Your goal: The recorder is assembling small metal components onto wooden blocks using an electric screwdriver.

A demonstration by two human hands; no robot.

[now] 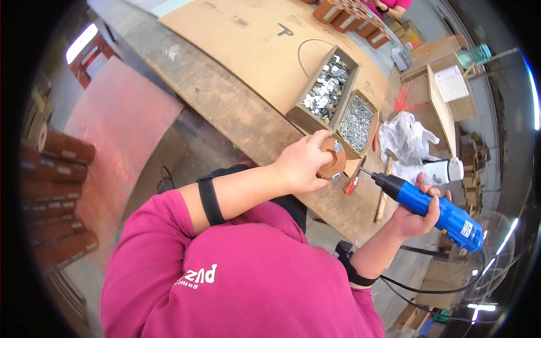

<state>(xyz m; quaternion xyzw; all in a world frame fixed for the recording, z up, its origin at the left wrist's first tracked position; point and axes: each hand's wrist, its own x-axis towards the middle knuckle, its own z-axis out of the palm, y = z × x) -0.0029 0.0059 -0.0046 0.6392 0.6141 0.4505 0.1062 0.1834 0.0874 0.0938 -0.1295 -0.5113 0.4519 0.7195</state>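
Observation:
My left hand (301, 163) is closed around a round brown cylinder (334, 159), with small shiny metal tabs at its rim. Its end is turned toward the right; my palm hides the rest. In my right hand (414, 221) is a blue electric screwdriver (437, 212), gripped about its body. The thin bit points left toward the brown cylinder, and a gap separates them. Just beyond my left hand stand a wooden tray of flat metal tabs (307, 85) and a smaller tray of screws (345, 147). A red-handled hand screwdriver (351, 186) lies between my hands.
A wooden stick (384, 198) and a crumpled plastic bag (406, 135) lie on the bench at right, near a white-and-black container (445, 170). Cardboard (225, 34) covers the far side. Brown cylinders (56, 194) are stacked at left. Another person (394, 8) is at the far edge.

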